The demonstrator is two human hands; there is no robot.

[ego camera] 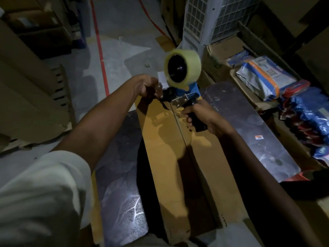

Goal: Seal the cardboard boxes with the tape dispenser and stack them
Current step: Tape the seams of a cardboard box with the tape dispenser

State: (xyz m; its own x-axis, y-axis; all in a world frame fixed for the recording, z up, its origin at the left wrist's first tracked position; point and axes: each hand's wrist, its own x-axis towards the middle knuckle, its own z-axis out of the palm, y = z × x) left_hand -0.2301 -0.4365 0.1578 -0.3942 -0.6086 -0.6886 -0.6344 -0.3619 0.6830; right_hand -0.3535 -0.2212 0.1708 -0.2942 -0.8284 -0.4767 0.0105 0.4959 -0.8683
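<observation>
Arms outstretched over the far end of the cardboard box (169,148); right hand (203,114) grips the tape dispenser (181,72) handle, left hand (147,86) pinches its front.

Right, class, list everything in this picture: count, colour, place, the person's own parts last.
cardboard box: one, brown, centre, on the table
tape dispenser: one, blue and black, over the box's far end
tape roll: one, pale yellow, on the dispenser
table: one, dark, under the box
packets: several, blue, white, orange, right
grille unit: one, white, top
flat cardboard: several, brown, left
floor lines: two, red, top left
left hand: one, grips the dispenser's front
right hand: one, grips its handle
</observation>
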